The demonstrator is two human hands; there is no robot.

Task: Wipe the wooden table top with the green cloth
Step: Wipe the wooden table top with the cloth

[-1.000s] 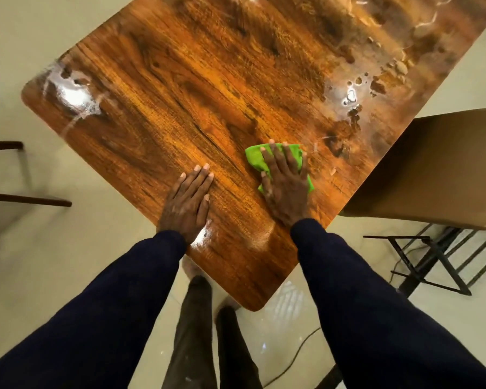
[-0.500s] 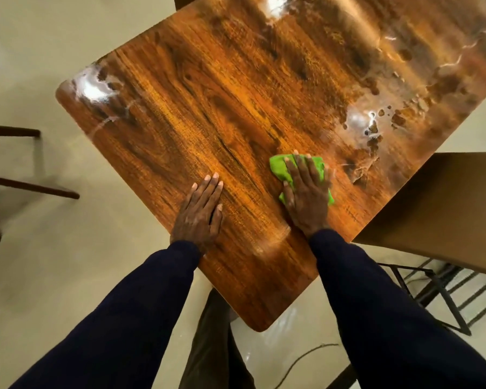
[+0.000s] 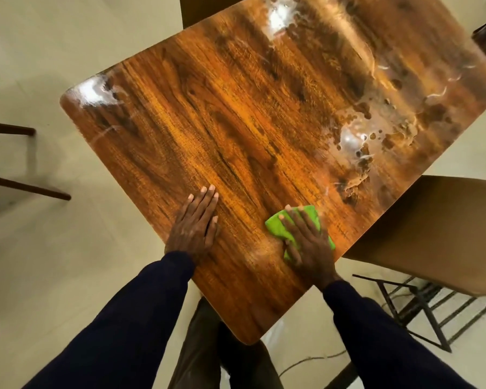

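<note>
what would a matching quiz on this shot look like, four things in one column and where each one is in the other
Things
1. left hand
2. green cloth
3. wet patch
4. chair seat

Places
a. beside the table, off its right edge
b. under the right hand
c. flat on bare wood, left of the cloth
d. on the table, beyond the cloth

Pairs: 1-c, 2-b, 3-d, 4-a

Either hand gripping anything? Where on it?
Nothing gripped. Right hand presses flat on the green cloth, covering its middle; left hand rests flat on the table top.
</note>
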